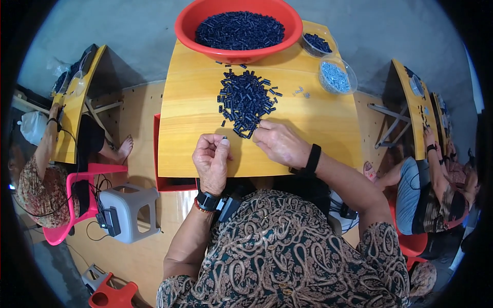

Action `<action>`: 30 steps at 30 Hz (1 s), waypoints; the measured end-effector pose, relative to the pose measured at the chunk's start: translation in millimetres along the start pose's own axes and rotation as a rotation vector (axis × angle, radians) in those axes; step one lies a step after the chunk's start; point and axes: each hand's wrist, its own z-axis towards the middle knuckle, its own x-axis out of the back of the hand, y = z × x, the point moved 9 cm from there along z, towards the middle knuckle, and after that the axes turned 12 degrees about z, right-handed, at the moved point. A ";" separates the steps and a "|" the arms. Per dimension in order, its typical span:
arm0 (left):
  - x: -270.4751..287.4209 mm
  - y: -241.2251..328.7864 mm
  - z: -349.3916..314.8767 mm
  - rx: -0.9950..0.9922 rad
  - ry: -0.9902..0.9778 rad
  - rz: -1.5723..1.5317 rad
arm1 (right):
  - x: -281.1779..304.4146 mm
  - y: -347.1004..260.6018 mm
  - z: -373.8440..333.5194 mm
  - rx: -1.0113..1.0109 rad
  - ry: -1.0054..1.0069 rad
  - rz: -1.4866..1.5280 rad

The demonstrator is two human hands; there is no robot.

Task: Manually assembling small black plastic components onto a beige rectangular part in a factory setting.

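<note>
A loose pile of small black cylindrical pieces (245,100) lies on the yellow wooden table (192,105). My left hand (210,160) is closed near the table's front edge, left of the pile's near end. Between its thumb and forefinger shows the tip of a small dark piece (225,137). At the pile's near right edge is my right hand (282,143), with fingers bent together and pointing left. What its fingertips hold, if anything, is hidden from view.
A large red basin (186,36) full of black pieces stands at the back. Two clear tubs are at the back right: one with black pieces (317,43), one with pale blue pieces (336,77). Several small clear pieces (303,93) lie nearby. People work at tables on both sides.
</note>
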 end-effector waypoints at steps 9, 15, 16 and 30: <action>-2.7 -1.2 -1.8 -0.003 -0.041 0.068 | 24.1 -6.1 -25.1 -0.011 0.165 0.122; -27.6 5.8 -7.4 0.058 -0.184 -0.023 | 35.0 10.4 -32.9 -0.195 0.342 0.673; -29.2 6.3 -9.6 0.059 -0.183 -0.019 | 33.3 10.3 -32.6 -0.259 0.339 0.789; -64.5 12.8 -20.0 0.138 -0.411 -0.171 | 23.8 8.5 -30.0 -0.202 0.382 1.151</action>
